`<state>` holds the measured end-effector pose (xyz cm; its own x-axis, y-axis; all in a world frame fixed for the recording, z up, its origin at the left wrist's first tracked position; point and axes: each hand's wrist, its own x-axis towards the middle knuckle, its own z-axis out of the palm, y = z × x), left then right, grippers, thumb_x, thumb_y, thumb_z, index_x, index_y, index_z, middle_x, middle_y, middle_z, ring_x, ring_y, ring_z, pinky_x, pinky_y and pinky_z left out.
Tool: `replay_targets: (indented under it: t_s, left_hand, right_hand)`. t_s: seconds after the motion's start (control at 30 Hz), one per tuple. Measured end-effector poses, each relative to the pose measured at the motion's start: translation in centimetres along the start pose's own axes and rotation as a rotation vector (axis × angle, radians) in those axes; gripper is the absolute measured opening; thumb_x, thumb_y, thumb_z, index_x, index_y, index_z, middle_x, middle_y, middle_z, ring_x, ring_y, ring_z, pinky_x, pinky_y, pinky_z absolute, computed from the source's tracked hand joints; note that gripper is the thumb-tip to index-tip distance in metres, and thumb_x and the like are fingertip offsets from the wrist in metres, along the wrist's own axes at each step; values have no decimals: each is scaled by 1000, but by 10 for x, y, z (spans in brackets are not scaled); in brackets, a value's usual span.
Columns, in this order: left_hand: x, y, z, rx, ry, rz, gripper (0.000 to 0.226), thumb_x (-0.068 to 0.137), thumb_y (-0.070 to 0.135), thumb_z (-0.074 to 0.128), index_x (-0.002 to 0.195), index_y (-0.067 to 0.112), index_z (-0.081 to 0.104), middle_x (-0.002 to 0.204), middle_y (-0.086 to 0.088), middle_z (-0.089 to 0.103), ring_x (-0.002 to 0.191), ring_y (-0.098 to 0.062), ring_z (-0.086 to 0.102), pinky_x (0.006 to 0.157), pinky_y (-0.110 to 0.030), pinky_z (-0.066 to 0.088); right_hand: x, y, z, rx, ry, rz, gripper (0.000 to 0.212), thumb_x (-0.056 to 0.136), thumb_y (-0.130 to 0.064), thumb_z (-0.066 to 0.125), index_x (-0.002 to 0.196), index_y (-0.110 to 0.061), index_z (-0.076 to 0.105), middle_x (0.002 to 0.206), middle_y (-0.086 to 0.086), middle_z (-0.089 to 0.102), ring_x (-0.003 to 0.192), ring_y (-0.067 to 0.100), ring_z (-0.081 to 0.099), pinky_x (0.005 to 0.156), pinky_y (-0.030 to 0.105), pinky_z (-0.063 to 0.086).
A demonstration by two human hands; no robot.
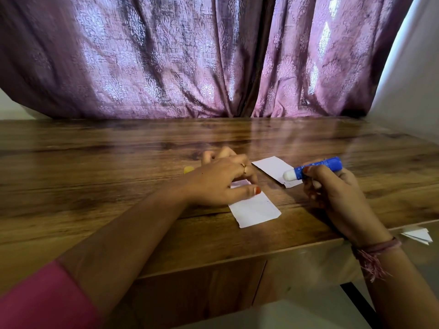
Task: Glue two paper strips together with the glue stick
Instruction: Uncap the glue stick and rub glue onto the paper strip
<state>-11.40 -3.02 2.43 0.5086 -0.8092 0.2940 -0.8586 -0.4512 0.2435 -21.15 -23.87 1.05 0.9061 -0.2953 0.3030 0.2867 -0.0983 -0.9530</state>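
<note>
Left hand (225, 181) pressing fingertips on near white paper strip (255, 210), flat on brown wooden table (95, 162). Right hand (332, 193) gripping blue glue stick (313, 168), white tip over far white paper strip (273, 168). Small yellow object (188, 169) just beyond left wrist, mostly hidden.

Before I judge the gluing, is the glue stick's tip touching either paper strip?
Cannot tell. In the head view the glue stick, held in the right hand, overlaps the far strip, but any gap is unclear; the near strip lies apart.
</note>
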Motion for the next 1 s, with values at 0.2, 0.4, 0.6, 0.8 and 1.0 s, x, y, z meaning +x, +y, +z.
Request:
replay_targets:
  t_s: [0.2,0.4,0.6,0.8,1.0]
  left_hand:
    - [-2,0,-4,-67,-118,60,42,82,32,35,102,47,68,106,21,56,108,-1,33,89,-26,11]
    - [-1,2,-3,-43,-116,32,45,78,35,33,101,46,70,104,20,55,108,1,33,90,-30,12]
    - [1,7,-1,35,-127,4,49,79,34,32,113,42,66,98,21,45,98,4,23,82,-29,9]
    - [1,0,2,55,-143,-8,30,93,49,47,117,42,64,102,19,48,106,-3,27,81,-32,12]
    - [1,0,2,19,-157,-41,31,93,51,48,117,42,64,98,24,43,107,-3,26,85,-35,14]
  right_hand:
    - [0,0,0,-1,-1,-4,53,92,-9,48,44,-26,59,46,-11,42,45,5,34,42,19,25]
    - [-1,-1,1,-21,-15,-2,50,91,-10,51,45,-27,57,47,-10,44,45,5,36,42,17,28]
    - [-2,1,3,-86,38,4,34,86,-11,61,54,-23,60,49,-7,50,43,4,40,40,15,32]
    - [-5,6,-5,-176,121,-51,20,80,-19,69,62,-18,61,47,-7,52,44,10,40,44,24,32]
    - [-1,10,-2,-244,70,59,16,78,-24,73,85,-9,70,56,0,64,50,12,54,58,30,40]
